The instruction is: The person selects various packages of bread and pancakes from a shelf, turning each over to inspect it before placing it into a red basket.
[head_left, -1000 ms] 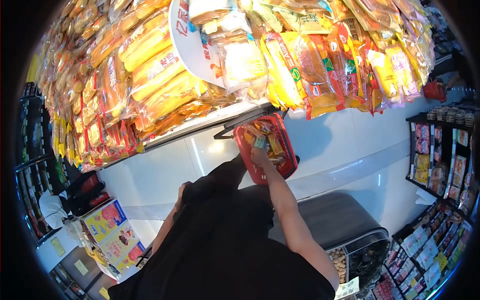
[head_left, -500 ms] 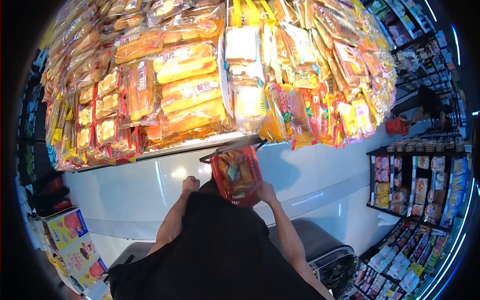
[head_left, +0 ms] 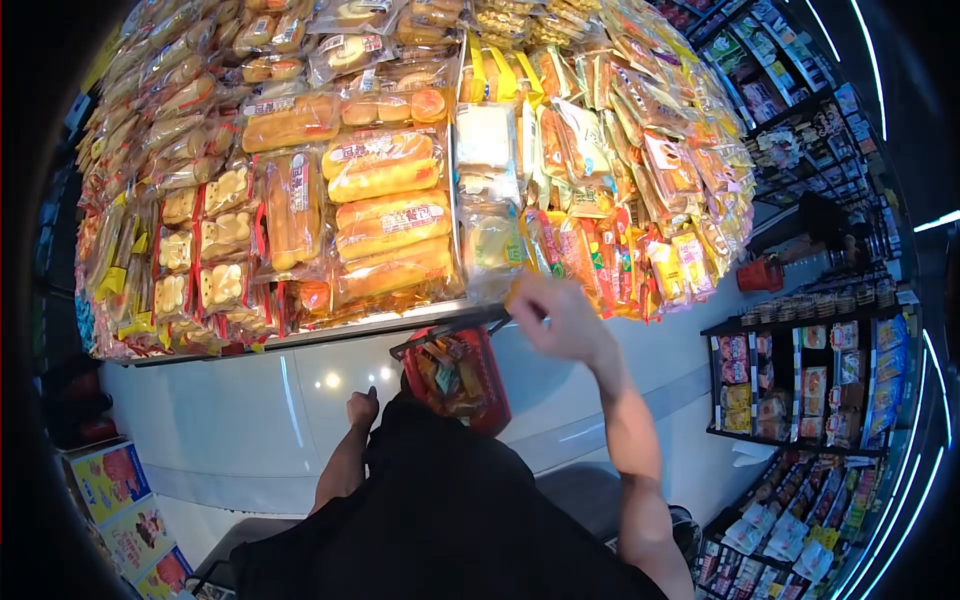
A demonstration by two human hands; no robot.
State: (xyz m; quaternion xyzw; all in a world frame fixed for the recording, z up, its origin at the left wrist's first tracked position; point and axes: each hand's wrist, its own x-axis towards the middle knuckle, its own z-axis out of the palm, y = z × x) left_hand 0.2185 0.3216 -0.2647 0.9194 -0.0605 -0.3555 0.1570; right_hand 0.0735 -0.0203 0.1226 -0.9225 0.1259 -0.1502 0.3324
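Observation:
My right hand [head_left: 558, 312] is raised over the front edge of the bread display, slightly blurred. Its fingers are bent, with a gap beside the thumb, and nothing shows in them. Nearest to it are a clear-wrapped pale pack [head_left: 490, 250] and a red-and-yellow snack pack [head_left: 565, 245]. Below, a red shopping basket [head_left: 492, 385] with black handles holds several wrapped goods [head_left: 445, 375] and stands against the display's front. My left hand [head_left: 362, 407] hangs to the left of the basket, fingers curled, thumb pointing up, apart from any goods.
Wrapped long buns [head_left: 390, 215] and bear-shaped cakes [head_left: 225, 235] fill the display's left side. Its front rail [head_left: 370, 328] runs across before me. Store shelves [head_left: 790, 385] stand at right. Farther back is another person [head_left: 825, 230] near a red basket [head_left: 760, 275].
My right hand has left the basket's right side and moved up and forward to the display edge. My left hand is slightly lower, thumb now raised. The view has shifted a little.

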